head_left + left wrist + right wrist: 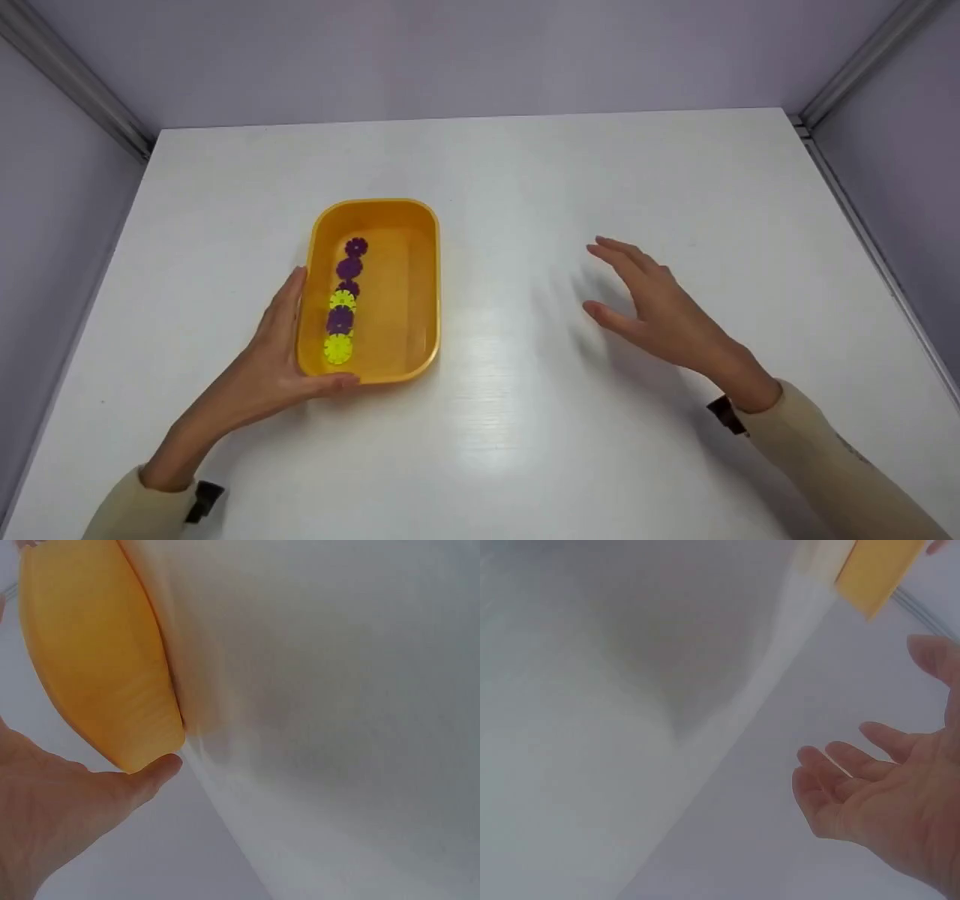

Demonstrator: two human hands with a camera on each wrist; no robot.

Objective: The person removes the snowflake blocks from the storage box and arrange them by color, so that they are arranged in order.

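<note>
Nearest the viewer, two cream sleeves enter from the lower corners of the head view. The left hand [274, 367] lies on the white desk [525, 420] at the near-left corner of the yellow tub [427, 300]: its thumb runs along the tub's near wall and its fingers lie straight up the left wall, so the hand cups the corner with extended digits touching the plastic. The left wrist view confirms the contact, the thumb tip [161, 769] pressing against the tub's rounded outer wall [97, 652].

The right hand [656, 304] hovers above the desk well to the right of the tub, palm turned leftward, fingers spread and relaxed, holding nothing; its shadow falls on the desk between it and the tub. In the right wrist view the same hand [889, 802] shows loosely bent, empty fingers.

Inside the tub, a chain of flower-shaped discs [343, 300] lies along the left side of the floor, just beside the left hand's fingers. From near to far: yellow, purple, yellow, then three purple.

Beyond the tub the desk meets pale lilac walls [480, 60].
</note>
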